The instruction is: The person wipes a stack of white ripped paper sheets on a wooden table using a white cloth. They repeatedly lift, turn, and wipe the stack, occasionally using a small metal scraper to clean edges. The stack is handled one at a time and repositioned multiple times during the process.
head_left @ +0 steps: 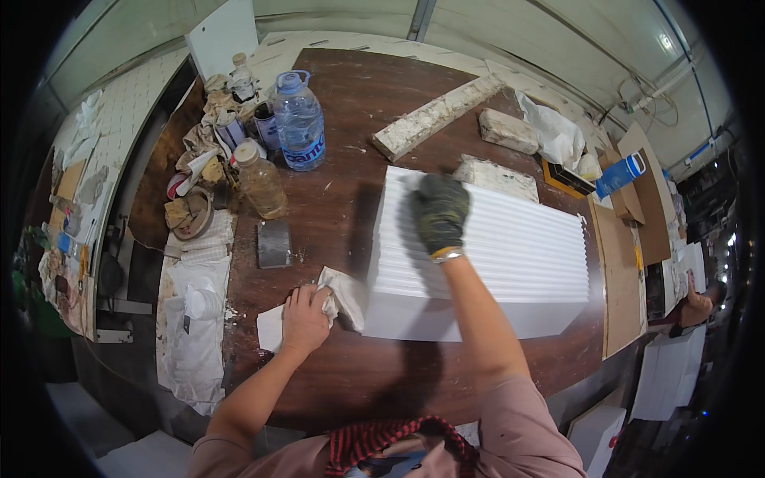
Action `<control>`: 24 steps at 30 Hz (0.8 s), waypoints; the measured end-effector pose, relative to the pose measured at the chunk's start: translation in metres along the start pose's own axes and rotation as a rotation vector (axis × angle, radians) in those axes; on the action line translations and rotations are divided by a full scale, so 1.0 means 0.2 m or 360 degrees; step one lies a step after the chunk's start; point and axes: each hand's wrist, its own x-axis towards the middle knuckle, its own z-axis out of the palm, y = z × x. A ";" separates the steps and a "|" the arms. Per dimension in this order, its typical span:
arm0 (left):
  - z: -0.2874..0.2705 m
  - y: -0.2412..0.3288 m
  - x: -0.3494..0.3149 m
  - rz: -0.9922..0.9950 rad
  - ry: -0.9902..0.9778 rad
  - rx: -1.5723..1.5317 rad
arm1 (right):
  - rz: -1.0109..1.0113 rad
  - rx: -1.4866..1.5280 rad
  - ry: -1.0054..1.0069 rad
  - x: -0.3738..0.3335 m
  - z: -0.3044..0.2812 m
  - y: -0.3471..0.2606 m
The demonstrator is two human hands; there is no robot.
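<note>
A large white block [486, 263] with a ridged top lies on the dark brown table. My right hand [441, 215], in a dark camouflage glove, rests on the ridges near the block's far left corner. Its fingers curl under, out of sight, and the glove is slightly blurred; anything inside it is hidden. Left of the block, my bare left hand [305, 320] closes on a crumpled white cloth [344, 296], its fingers bunched at the cloth's edge. A flat white piece [271, 328] pokes out beneath that hand.
Beyond my left hand stand a large water bottle [300, 119], a brownish bottle [260, 182] and a small dark plate [274, 244]. A long plaster-crusted bar [438, 115] and a whitish brick [508, 131] lie at the back. An open cardboard box [644, 195] sits right, with a blue bottle [620, 174].
</note>
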 end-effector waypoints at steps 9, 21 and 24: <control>-0.01 0.01 0.00 -0.0034 -0.0050 -0.0006 | 0.0004 0.0096 0.0090 0.14 0.24 -0.14; 0.02 0.00 -0.01 -0.0054 -0.0049 0.0059 | 0.0032 0.0119 0.0114 0.13 0.19 0.01; 0.03 -0.01 -0.01 -0.0018 -0.0018 0.0057 | -0.0111 0.0227 0.0283 0.10 0.24 -0.17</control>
